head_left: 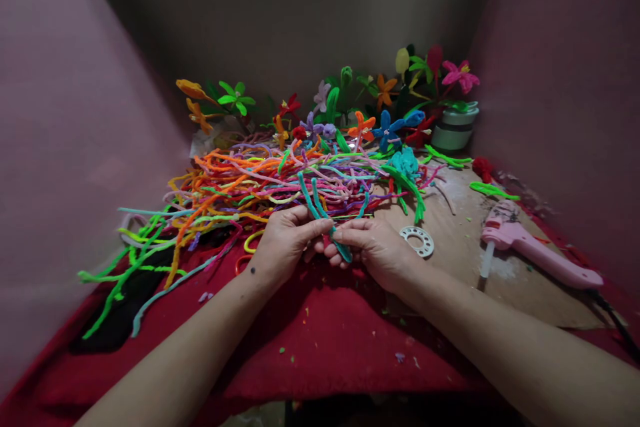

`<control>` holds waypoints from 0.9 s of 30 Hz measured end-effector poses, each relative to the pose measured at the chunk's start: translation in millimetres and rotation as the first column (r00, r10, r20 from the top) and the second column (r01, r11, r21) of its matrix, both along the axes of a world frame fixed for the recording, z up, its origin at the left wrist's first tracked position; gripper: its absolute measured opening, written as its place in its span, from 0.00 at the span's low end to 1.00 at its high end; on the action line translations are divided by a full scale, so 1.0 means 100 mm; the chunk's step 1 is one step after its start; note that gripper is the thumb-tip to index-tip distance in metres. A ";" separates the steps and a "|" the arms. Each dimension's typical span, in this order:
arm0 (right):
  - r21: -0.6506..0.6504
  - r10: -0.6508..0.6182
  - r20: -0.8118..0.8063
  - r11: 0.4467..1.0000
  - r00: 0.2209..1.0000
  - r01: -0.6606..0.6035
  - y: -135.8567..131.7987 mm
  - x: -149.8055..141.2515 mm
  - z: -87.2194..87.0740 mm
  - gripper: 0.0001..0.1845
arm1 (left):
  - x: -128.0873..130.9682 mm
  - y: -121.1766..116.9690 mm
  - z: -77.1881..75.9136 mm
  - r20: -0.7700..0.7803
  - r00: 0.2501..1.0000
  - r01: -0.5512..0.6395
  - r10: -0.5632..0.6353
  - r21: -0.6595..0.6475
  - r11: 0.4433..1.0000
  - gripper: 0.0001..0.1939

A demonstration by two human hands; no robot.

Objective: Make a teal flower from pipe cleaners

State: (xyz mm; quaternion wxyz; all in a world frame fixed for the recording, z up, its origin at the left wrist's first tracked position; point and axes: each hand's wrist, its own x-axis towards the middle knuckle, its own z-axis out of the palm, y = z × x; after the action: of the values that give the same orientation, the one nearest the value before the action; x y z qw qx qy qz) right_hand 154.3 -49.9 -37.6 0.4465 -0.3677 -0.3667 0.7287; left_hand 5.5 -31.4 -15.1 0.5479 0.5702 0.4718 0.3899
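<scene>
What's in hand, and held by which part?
A teal fuzzy-stem piece, pinched by the left hand and right hand partway along, between its upper strands and lower end.

Red cloth (330,340) under piled fuzzy stems (280,180), cardboard sheet (450,227), small scraps (399,357).

The blue-green stems (309,199) in the middle of the frame look fuzzy, soft and dull. The big heap of colored stems (270,177) behind them looks just as fuzzy, and so does the blue flower (387,131) above. The red cloth (320,327) at the bottom looks soft and matt. On the right, the brown board (530,297) looks like dull cardboard with whitish smears. The pink glue gun (547,257) and white ring (429,243) look like smooth, hard plastic. The pale pot (453,140) at upper right looks smooth and a bit shiny.
</scene>
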 end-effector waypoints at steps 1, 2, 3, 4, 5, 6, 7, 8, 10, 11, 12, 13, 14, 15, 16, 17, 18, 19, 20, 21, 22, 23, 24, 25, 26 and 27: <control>-0.001 0.004 0.010 1.000 1.000 -0.004 0.00 0.00 0.00 0.07 | -0.01 0.00 0.00 -0.007 1.000 0.005 -0.005 0.004 1.000 0.11; 0.003 0.005 0.024 1.000 1.000 -0.005 0.00 0.00 0.00 0.07 | -0.01 0.01 0.00 -0.008 1.000 0.014 -0.014 0.004 1.000 0.11; 0.009 -0.001 0.038 1.000 0.999 0.000 -0.01 0.00 0.00 0.07 | -0.01 0.01 0.00 -0.008 1.000 0.025 -0.025 0.002 1.000 0.11; 0.014 -0.010 0.048 1.000 0.999 0.009 -0.01 0.00 0.01 0.07 | -0.01 0.01 0.00 -0.013 0.999 0.032 -0.032 -0.003 0.999 0.11; 0.015 -0.023 0.052 1.000 0.998 0.022 -0.01 0.00 0.01 0.07 | -0.01 0.01 0.01 -0.027 0.999 0.029 -0.030 -0.007 1.000 0.11; 0.014 -0.038 0.053 0.999 0.998 0.037 -0.01 0.01 0.02 0.07 | 0.00 0.00 0.02 -0.049 0.999 0.016 -0.016 -0.009 1.000 0.12; 0.009 -0.052 0.054 0.999 0.997 0.052 -0.01 0.01 0.02 0.07 | 0.00 -0.01 0.03 -0.076 0.997 -0.008 0.007 -0.003 1.000 0.12; 0.005 -0.065 0.054 0.998 0.996 0.064 -0.01 0.01 0.02 0.07 | 0.01 -0.02 0.05 -0.104 0.994 -0.031 0.032 0.011 0.999 0.12; 0.002 -0.080 0.052 0.997 0.995 0.080 0.00 0.02 0.02 0.06 | 0.02 -0.04 0.09 -0.146 0.987 -0.054 0.062 0.059 0.997 0.10; 0.004 -0.080 0.050 0.997 0.996 0.080 0.01 0.02 0.01 0.06 | 0.03 -0.05 0.10 -0.154 0.986 -0.046 0.060 0.091 0.995 0.09; 0.007 -0.077 0.047 0.997 0.996 0.076 0.02 0.03 0.01 0.06 | 0.03 -0.05 0.11 -0.156 0.986 -0.033 0.053 0.129 0.991 0.06; 0.011 -0.073 0.043 0.997 0.996 0.073 0.02 0.03 0.00 0.06 | 0.02 -0.05 0.11 -0.154 0.987 -0.020 0.047 0.168 0.986 0.04; 0.017 -0.069 0.040 0.998 0.997 0.068 0.03 0.04 0.00 0.06 | 0.02 -0.05 0.11 -0.150 0.988 -0.017 0.048 0.203 0.979 0.03; 0.024 -0.066 0.036 0.998 0.997 0.065 0.04 0.04 0.00 0.06 | 0.01 -0.04 0.11 -0.143 0.988 -0.021 0.054 0.227 0.974 0.03; 0.031 -0.064 0.034 0.998 0.997 0.063 0.04 0.05 0.00 0.06 | 0.00 -0.03 0.10 -0.130 0.990 -0.023 0.054 0.230 0.973 0.03; 0.037 -0.064 0.032 0.997 0.997 0.063 0.04 0.05 0.00 0.06 | 0.00 -0.02 0.10 -0.107 0.993 -0.020 0.043 0.212 0.977 0.04; 0.040 -0.064 0.031 0.997 0.997 0.062 0.04 0.05 0.01 0.06 | -0.01 -0.01 0.09 -0.077 0.997 -0.007 0.021 0.181 0.984 0.05; 0.042 -0.061 0.033 0.997 0.998 0.060 0.04 0.05 0.01 0.06 | -0.01 0.00 0.09 -0.047 0.999 0.015 -0.008 0.148 0.989 0.06; 0.043 -0.059 0.038 0.997 0.998 0.058 0.03 0.05 0.02 0.07 | -0.01 0.00 0.09 -0.028 0.999 0.037 -0.034 0.124 0.992 0.06; 0.044 -0.059 0.043 0.997 0.997 0.057 0.03 0.05 0.02 0.07 | -0.01 0.00 0.09 -0.022 0.998 0.055 -0.053 0.113 0.992 0.07; 0.045 -0.057 0.049 0.997 0.997 0.055 0.02 0.05 0.03 0.07 | -0.01 -0.01 0.09 -0.029 0.998 0.064 -0.061 0.115 0.991 0.07; 0.048 -0.057 0.055 0.997 0.997 0.054 0.02 0.04 0.03 0.07 | -0.01 -0.01 0.10 -0.044 0.997 0.062 -0.057 0.126 0.990 0.07; 0.051 -0.054 0.060 0.997 0.997 0.051 0.02 0.04 0.03 0.07 | -0.01 -0.02 0.10 -0.061 0.997 0.056 -0.048 0.139 0.989 0.07; 0.055 -0.049 0.064 0.997 0.997 0.046 0.01 0.04 0.03 0.07 | -0.02 -0.02 0.10 -0.074 0.997 0.048 -0.037 0.155 0.987 0.07; 0.057 -0.043 0.067 0.998 0.997 0.040 0.02 0.04 0.03 0.08 | -0.02 -0.03 0.09 -0.087 0.996 0.039 -0.024 0.175 0.984 0.06; 0.058 -0.040 0.070 0.998 0.997 0.036 0.02 0.04 0.03 0.08 | -0.03 -0.03 0.09 -0.106 0.994 0.032 -0.011 0.204 0.978 0.06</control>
State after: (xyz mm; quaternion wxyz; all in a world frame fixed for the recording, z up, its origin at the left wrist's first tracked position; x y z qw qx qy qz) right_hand 158.4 -48.2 -34.8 0.4570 -0.3876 -0.3956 0.6960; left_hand 2.9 -33.9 -6.3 0.4651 0.6483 0.4507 0.4004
